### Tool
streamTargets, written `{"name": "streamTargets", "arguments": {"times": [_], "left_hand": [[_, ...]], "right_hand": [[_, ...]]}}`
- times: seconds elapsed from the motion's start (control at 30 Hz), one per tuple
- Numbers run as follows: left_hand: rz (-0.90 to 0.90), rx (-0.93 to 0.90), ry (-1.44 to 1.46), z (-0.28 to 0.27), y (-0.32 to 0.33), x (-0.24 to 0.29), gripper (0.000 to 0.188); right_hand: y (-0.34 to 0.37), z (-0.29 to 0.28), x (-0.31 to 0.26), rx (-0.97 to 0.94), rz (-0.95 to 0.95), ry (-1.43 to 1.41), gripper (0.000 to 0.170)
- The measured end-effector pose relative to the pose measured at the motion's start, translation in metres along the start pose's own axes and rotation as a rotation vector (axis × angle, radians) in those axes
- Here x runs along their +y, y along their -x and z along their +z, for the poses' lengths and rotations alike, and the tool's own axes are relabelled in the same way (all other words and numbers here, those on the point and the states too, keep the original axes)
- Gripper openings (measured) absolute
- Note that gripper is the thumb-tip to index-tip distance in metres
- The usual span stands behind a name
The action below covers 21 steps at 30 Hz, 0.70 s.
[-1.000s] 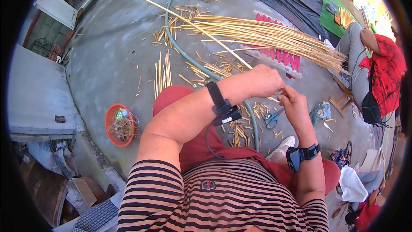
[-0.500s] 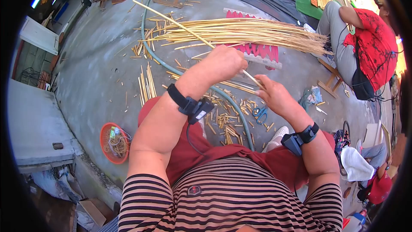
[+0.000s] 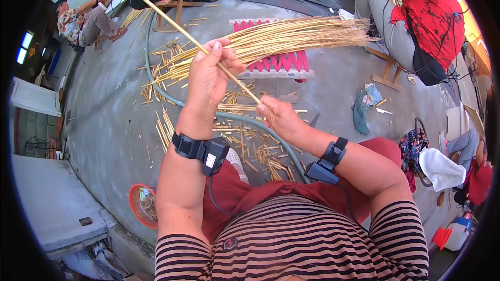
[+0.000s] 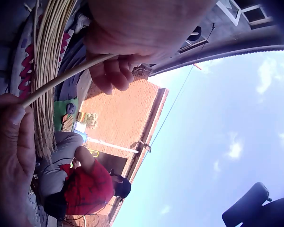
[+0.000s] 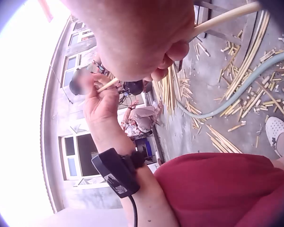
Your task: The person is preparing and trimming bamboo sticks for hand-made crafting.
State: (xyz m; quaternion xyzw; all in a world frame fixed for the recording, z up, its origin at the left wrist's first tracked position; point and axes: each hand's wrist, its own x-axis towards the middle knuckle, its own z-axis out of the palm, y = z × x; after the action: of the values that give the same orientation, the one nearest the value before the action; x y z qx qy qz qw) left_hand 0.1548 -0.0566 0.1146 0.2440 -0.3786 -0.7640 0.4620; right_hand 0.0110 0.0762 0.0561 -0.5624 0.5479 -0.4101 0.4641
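A long pale-yellow stalk runs slantwise between my two hands in the head view. My left hand holds it partway along, palm turned up, thumb on one side and fingers curled behind. Its lower end is pinched by my right hand between thumb and forefinger. In the left wrist view the stalk bends slightly between the hands. The right wrist view shows the left hand gripping it farther along, while the right hand covers part of it. Beyond the hands lies a bundle of similar stalks with brushy tips.
Short cut pieces litter the concrete around a green hose. The bundle rests across a pink-and-white slatted piece. An orange basin stands at left. People sit nearby, one in a red shirt.
My left hand has moved up and left along the stalk and turned palm up. The right hand has shifted left, now at the stalk's lower end. The head view has swung right.
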Motion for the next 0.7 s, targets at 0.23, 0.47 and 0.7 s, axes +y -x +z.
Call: {"name": "streamTargets", "arguments": {"times": [0.23,0.47,0.7], "left_hand": [[0.188,-0.154,0.131,0.026,0.007,0.01,0.023],[-0.001,-0.164,0.078,0.048,0.011,-0.037,0.024],[0.144,-0.305,0.011,0.049,0.008,0.002,0.026]], "right_hand": [[-0.004,0.004,-0.008,0.004,0.005,-0.283,0.021],[-0.009,0.001,0.001,0.162,-0.09,-0.296,0.014],[-0.008,-0.012,-0.019,0.103,-0.175,0.011,0.019]]}}
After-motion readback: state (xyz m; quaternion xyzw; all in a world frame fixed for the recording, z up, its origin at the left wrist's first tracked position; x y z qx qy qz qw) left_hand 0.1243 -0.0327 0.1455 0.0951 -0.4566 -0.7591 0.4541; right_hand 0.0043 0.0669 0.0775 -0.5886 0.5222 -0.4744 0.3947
